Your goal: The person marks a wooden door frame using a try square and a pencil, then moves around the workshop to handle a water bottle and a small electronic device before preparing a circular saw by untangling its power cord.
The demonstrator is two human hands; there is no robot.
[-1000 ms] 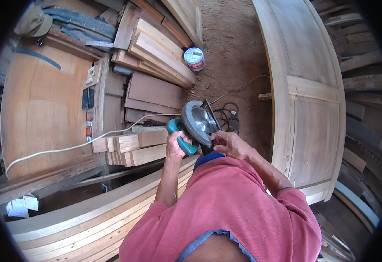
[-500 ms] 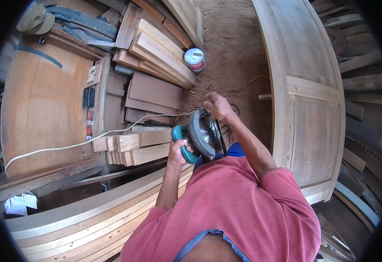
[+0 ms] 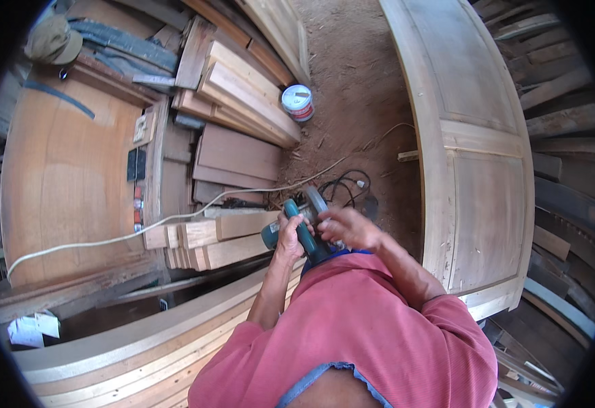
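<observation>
Sawdust workshop floor [image 3: 352, 81], round white-and-red tin [image 3: 298, 102], left hand [image 3: 289, 234] fingers clenched on teal power tool [image 3: 304, 234], right hand [image 3: 348, 228] fingers resting atop it.

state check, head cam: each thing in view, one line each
Teal handheld power saw: held off the ground, tilted.
Left hand: gripping the saw handle.
Right hand: on the saw body.
White round tin: upright, lid on.
White cable: slack across the planks.
Panelled wooden door: lying flat.

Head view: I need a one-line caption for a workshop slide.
Left hand grips a teal power tool, right hand on it, beside stacked planks.
</observation>
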